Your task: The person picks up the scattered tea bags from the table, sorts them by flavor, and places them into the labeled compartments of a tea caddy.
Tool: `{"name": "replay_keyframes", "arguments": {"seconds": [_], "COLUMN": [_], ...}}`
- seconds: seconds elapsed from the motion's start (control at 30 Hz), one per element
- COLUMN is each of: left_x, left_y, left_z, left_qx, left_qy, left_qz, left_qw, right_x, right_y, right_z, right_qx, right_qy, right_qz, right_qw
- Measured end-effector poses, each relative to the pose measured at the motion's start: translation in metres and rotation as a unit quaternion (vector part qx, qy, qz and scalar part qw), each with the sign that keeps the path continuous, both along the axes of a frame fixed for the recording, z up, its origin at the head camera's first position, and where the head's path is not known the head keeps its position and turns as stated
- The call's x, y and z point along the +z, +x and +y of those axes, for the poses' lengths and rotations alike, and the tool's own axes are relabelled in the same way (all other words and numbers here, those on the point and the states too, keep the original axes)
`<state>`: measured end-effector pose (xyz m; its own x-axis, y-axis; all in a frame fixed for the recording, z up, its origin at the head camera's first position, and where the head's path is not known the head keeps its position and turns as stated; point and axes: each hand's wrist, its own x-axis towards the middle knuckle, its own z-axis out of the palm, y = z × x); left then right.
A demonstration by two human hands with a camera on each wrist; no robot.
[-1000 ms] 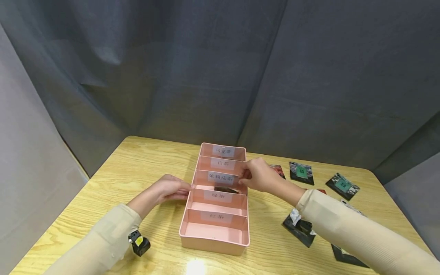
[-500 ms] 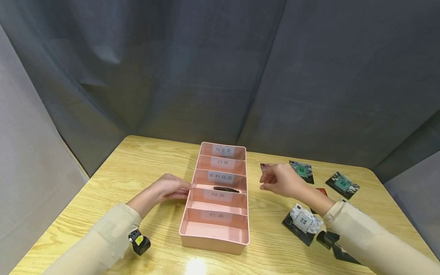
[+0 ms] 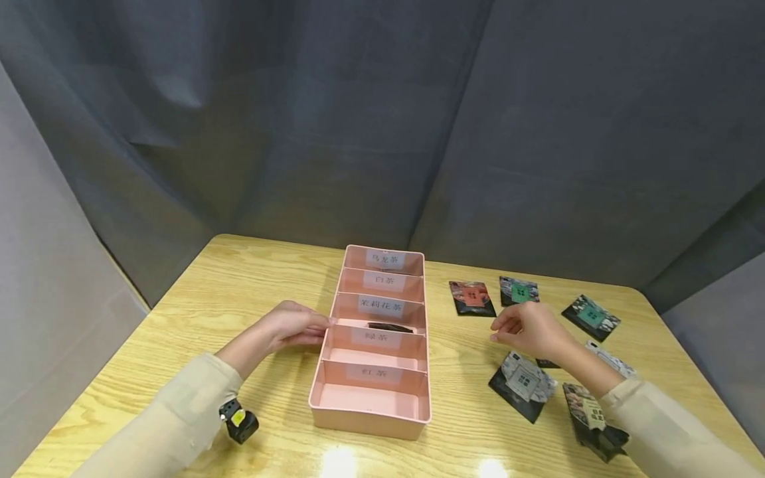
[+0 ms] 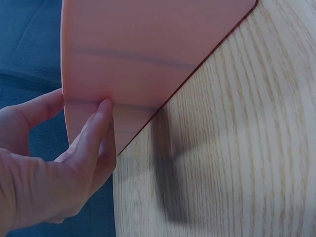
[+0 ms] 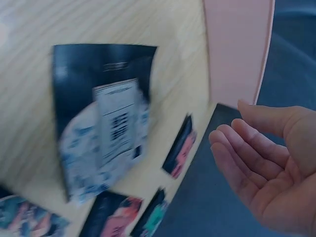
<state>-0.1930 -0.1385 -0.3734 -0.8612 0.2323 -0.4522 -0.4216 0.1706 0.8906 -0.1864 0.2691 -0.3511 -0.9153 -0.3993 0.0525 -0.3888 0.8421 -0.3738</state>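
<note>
A pink divided box (image 3: 370, 421) with labelled compartments stands on the table. My left hand (image 3: 293, 326) pinches its left wall, thumb at the rim and fingers against the outer side, as the left wrist view shows. A dark packet (image 3: 390, 327) lies in the middle compartment. My right hand (image 3: 532, 328) hovers right of the box with loosely bent fingers and holds nothing. Beneath and near it are a black packet with a white-grey print (image 3: 524, 385), a red-labelled packet (image 3: 472, 298) and a green-labelled packet (image 3: 518, 292). Another dark packet is partly hidden under the right hand.
Farther right lie another green-labelled packet (image 3: 592, 317), a pale-printed packet (image 3: 611, 358) and a packet with a cream label (image 3: 592, 415), partly behind the right sleeve. A grey curtain (image 3: 335, 133) hangs behind the wooden table (image 3: 239, 265).
My right hand has moved away from the box's middle compartment, rightward over the packets. The red-labelled packet is now uncovered. The left hand stays at the box wall.
</note>
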Motion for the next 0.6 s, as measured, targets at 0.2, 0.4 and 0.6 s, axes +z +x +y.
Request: {"name": "replay_keyframes", "arguments": {"seconds": [0.2,0.4,0.6], "left_x": [-0.001,-0.003,-0.003], "left_y": [0.000,0.000,-0.001], "left_z": [-0.001,-0.002,-0.002], "left_qx": [-0.002,-0.004,0.000], "left_qy": [0.006,0.007,-0.002], "left_qz": [0.000,0.001,-0.005], "left_qw": [1.0000,1.0000,1.0000], "right_x": [-0.009,-0.018,-0.027], "right_y": [0.006,0.012,0.017], "right_z": [0.019,0.035,0.046], "right_qx": [-0.020,-0.029,-0.042], "right_qy": [0.013,0.033,0.048], "right_qz": [-0.014,-0.035,-0.041], "right_qw": [0.9996,0.9984,0.9971]}}
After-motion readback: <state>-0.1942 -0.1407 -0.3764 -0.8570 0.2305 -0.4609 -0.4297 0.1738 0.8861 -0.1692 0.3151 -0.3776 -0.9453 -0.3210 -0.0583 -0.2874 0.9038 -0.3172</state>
